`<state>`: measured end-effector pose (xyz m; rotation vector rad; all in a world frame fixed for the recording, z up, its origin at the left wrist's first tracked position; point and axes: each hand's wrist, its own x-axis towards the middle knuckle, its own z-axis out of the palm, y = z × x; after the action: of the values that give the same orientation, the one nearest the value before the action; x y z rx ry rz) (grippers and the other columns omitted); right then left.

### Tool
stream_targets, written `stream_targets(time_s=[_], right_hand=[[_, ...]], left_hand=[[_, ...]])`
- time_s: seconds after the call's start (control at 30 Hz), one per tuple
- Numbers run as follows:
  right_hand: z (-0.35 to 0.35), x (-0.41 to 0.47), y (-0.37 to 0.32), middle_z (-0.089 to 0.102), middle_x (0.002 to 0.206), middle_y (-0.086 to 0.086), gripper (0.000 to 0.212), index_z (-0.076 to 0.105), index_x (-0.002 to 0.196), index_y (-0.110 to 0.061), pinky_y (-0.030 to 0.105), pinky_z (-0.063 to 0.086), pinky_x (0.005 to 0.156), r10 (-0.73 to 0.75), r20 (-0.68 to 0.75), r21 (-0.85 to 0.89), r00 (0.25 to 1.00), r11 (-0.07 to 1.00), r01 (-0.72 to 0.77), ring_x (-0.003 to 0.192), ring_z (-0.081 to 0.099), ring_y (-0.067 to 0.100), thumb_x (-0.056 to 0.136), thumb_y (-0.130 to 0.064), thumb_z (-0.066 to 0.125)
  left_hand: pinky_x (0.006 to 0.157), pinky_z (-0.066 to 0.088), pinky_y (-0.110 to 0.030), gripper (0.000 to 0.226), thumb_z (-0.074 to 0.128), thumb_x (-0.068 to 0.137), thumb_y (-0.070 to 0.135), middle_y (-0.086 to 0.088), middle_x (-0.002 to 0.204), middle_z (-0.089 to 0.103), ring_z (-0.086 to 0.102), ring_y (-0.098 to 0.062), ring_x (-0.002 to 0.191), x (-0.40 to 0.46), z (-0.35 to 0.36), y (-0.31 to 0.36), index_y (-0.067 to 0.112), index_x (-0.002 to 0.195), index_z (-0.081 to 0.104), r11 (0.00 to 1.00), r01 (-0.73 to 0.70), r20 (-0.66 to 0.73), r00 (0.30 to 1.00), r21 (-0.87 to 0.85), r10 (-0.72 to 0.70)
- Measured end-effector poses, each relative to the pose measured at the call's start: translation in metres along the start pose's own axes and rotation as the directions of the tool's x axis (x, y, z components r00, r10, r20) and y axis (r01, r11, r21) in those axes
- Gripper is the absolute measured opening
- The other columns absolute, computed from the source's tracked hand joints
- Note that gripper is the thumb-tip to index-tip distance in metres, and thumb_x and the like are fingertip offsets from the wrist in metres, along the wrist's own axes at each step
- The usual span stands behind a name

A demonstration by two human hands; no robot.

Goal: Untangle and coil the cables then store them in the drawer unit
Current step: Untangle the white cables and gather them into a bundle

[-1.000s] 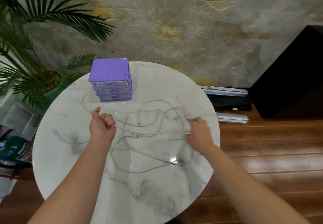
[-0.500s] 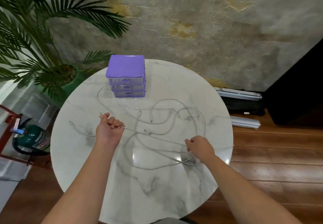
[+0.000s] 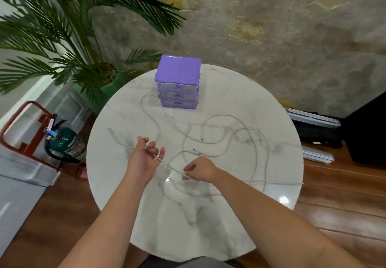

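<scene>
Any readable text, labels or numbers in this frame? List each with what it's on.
None legible.
Green cylinder on the floor left of the table: a red label with lettering, too blurred to read.
Tag at the cylinder's valve: too small to read.
Purple drawer unit: no text visible.

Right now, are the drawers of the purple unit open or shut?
Shut. All three drawer fronts of the purple drawer unit sit flush in one stack, none pulled out toward the cables on the table.

Place: home-like room, probably living space.
Signs: round marble table (image 3: 208, 226), potted palm (image 3: 69, 44), wooden floor (image 3: 338, 201), weathered plaster wall (image 3: 271, 27).
</scene>
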<state>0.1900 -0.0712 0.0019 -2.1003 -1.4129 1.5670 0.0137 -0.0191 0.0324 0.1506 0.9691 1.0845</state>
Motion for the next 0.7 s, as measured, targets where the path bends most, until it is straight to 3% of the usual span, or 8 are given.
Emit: stream_targets(time_s=[0.1,0.17,0.27,0.4,0.47,0.57,0.63,0.7], right_hand=[[0.026,0.006,-0.006,0.072,0.083,-0.003,0.022,0.077,0.099,-0.008,0.021,0.051,0.063,0.029,-0.008,-0.041,1.0,0.999,-0.029,0.064,0.059,0.008,0.082,-0.024,0.075],[0.039,0.008,-0.008,0.073,0.082,0.003,0.026,0.078,0.092,-0.009,0.025,0.054,0.066,0.046,-0.049,-0.113,0.998,0.992,-0.051,0.068,0.064,0.015,0.077,-0.031,0.079],[0.051,0.007,-0.006,0.075,0.091,0.006,0.039,0.074,0.091,-0.009,0.033,0.058,0.075,0.055,-0.096,-0.246,0.994,0.966,-0.077,0.083,0.071,0.023,0.07,-0.042,0.082],[0.055,0.002,-0.004,0.072,0.1,0.006,0.025,0.072,0.1,-0.011,0.032,0.056,0.066,0.022,-0.141,-0.308,0.99,0.949,-0.065,0.087,0.069,0.027,0.078,-0.024,0.072],[0.051,0.0,-0.004,0.072,0.097,0.009,0.021,0.072,0.094,-0.008,0.031,0.052,0.06,0.005,-0.158,-0.228,0.987,0.973,-0.042,0.082,0.067,0.023,0.077,-0.016,0.064],[0.041,-0.002,-0.008,0.065,0.085,0.004,0.006,0.061,0.08,-0.015,0.034,0.055,0.066,0.02,-0.245,0.134,0.969,0.991,0.013,0.073,0.06,0.018,0.076,-0.015,0.066],[0.031,-0.005,-0.016,0.056,0.079,0.0,0.01,0.055,0.089,-0.018,0.034,0.054,0.071,0.025,-0.305,0.356,0.952,0.93,0.09,0.07,0.057,0.015,0.084,-0.017,0.064],[0.02,-0.01,-0.026,0.053,0.082,-0.004,0.017,0.056,0.107,-0.017,0.025,0.046,0.072,0.009,-0.334,0.414,0.942,0.9,0.138,0.075,0.054,0.011,0.095,-0.028,0.055]], left_hand=[[0.061,0.045,-0.02,0.029,0.04,0.103,0.039,0.007,0.051,0.031,0.03,-0.006,0.038,-0.002,-0.012,-0.001,0.018,0.085,0.047,1.0,0.006,-0.079,0.997,-0.023,-0.007],[0.049,0.041,-0.016,0.028,0.04,0.103,0.036,0.006,0.055,0.025,0.026,-0.006,0.037,-0.002,-0.016,0.0,0.015,0.087,0.05,0.999,0.014,-0.113,0.993,-0.043,-0.018],[0.059,0.042,-0.019,0.028,0.04,0.104,0.033,0.005,0.061,0.024,0.028,-0.007,0.042,-0.002,-0.021,0.0,0.015,0.089,0.054,0.999,0.054,-0.14,0.989,-0.007,-0.054],[0.069,0.046,-0.022,0.024,0.042,0.103,0.03,0.005,0.061,0.025,0.027,-0.007,0.048,-0.003,-0.026,-0.001,0.016,0.09,0.057,0.995,0.099,-0.164,0.982,0.008,-0.096],[0.059,0.046,-0.018,0.021,0.044,0.103,0.025,0.006,0.055,0.025,0.026,-0.006,0.043,-0.003,-0.025,0.002,0.013,0.094,0.058,0.994,0.112,-0.164,0.98,0.015,-0.108],[0.044,0.035,-0.013,0.016,0.048,0.101,0.017,0.006,0.05,0.023,0.022,-0.008,0.036,-0.001,-0.019,0.008,0.008,0.106,0.06,0.99,0.132,-0.15,0.981,0.042,-0.125],[0.051,0.032,-0.013,0.021,0.045,0.102,0.016,0.006,0.049,0.023,0.021,-0.008,0.036,-0.002,-0.013,0.011,0.005,0.114,0.059,0.987,0.147,-0.137,0.981,0.063,-0.138],[0.06,0.038,-0.016,0.026,0.041,0.104,0.018,0.005,0.051,0.024,0.023,-0.007,0.039,-0.003,-0.007,0.013,0.004,0.118,0.057,0.981,0.167,-0.112,0.981,0.097,-0.156]])
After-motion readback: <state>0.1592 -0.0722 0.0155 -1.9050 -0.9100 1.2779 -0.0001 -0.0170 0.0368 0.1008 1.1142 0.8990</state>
